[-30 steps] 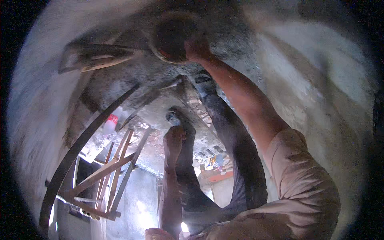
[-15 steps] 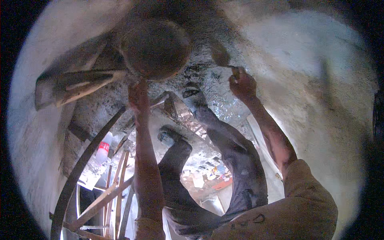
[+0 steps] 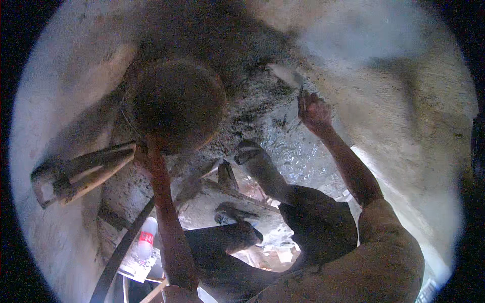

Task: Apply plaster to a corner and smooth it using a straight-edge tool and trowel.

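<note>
My left hand (image 3: 149, 155) is closed at the near rim of a round, dark, shallow pan (image 3: 174, 103). A wooden plastering float (image 3: 83, 171) with a slotted handle juts out to the left, its inner end meeting that hand; whether the fingers grip it as well, I cannot tell. My right hand (image 3: 316, 112) is closed around the handle of a trowel (image 3: 284, 74). The trowel's pale blade points up and left, close to the rough, dark wall surface (image 3: 247, 103). Shade hides whatever is in the pan.
Below my hands, my shoes (image 3: 247, 151) rest near a plank (image 3: 247, 199). A plastic bottle with a red label (image 3: 146, 238) stands at lower left beside a dark curved bar (image 3: 124, 252). Wooden poles (image 3: 154, 292) show beneath. Pale wall (image 3: 424, 141) curves up on the right.
The whole view has shifted, so the pan, float and shoes sit lower in it. The trowel's blade has turned and now looks pale. My legs are bent more.
</note>
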`<state>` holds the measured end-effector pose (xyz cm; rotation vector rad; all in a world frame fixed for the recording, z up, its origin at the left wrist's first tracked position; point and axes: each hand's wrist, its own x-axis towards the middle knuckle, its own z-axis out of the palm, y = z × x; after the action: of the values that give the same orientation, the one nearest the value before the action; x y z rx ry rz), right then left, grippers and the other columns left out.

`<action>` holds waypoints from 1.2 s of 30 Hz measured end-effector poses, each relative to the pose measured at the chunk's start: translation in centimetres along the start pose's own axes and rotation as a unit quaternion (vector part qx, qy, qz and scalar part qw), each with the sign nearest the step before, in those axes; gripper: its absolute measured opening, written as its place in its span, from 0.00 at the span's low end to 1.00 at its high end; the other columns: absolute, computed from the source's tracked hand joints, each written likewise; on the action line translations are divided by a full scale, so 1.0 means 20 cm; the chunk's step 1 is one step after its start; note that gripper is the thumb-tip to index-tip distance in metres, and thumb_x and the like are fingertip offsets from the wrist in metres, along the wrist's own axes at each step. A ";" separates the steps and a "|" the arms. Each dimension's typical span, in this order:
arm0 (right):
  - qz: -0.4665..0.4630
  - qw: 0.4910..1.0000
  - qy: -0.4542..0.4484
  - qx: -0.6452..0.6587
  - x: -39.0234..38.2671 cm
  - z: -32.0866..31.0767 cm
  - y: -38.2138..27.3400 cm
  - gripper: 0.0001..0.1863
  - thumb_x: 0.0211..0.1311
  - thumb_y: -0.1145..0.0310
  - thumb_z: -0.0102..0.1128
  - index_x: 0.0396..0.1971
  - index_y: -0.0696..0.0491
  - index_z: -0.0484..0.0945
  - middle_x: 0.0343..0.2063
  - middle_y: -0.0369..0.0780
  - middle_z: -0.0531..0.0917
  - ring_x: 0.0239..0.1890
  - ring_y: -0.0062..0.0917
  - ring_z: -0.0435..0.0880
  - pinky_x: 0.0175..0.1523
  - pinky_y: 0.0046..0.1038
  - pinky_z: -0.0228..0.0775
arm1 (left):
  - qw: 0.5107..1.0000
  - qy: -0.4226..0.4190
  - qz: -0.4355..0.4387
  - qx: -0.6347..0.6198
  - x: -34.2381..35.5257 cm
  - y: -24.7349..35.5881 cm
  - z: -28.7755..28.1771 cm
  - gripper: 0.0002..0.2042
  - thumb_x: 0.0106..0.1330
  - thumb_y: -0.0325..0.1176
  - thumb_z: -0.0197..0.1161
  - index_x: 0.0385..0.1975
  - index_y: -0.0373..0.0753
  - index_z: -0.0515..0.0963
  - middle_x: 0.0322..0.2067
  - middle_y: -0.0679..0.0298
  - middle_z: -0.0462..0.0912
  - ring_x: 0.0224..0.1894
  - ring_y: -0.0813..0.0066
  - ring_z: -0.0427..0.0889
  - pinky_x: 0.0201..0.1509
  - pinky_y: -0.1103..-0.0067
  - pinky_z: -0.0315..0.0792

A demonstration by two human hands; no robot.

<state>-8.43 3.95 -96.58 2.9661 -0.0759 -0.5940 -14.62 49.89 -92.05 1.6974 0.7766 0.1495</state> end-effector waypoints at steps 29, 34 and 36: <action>-0.406 0.845 0.151 0.314 0.44 -0.16 -0.38 0.13 0.68 0.58 0.50 0.37 0.50 0.80 0.34 0.43 0.81 0.35 0.39 0.82 0.38 0.39 0.75 | 0.985 -0.027 0.005 0.169 -0.07 -0.04 -0.27 0.16 0.65 0.36 0.61 0.45 0.28 0.78 0.41 0.51 0.83 0.41 0.62 0.80 0.48 0.68 0.73; -0.216 0.968 0.108 0.064 0.65 -0.44 -0.56 0.13 0.65 0.56 0.53 0.40 0.48 0.80 0.37 0.42 0.82 0.39 0.38 0.82 0.45 0.39 0.76 | 0.969 -0.077 0.051 0.227 -0.01 -0.12 -0.33 0.16 0.66 0.36 0.60 0.47 0.30 0.78 0.43 0.52 0.83 0.43 0.60 0.81 0.50 0.67 0.73; -0.162 0.983 0.091 -0.001 0.84 -0.39 -0.60 0.14 0.64 0.56 0.54 0.40 0.48 0.80 0.37 0.42 0.82 0.40 0.38 0.83 0.46 0.39 0.76 | 0.965 -0.085 0.027 0.248 0.02 -0.11 -0.31 0.16 0.66 0.36 0.61 0.48 0.31 0.78 0.43 0.53 0.83 0.43 0.60 0.81 0.50 0.67 0.73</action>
<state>10.31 15.39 -97.34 3.0355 0.4311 -0.3491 -18.28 55.28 -92.33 2.1726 0.6722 -0.1688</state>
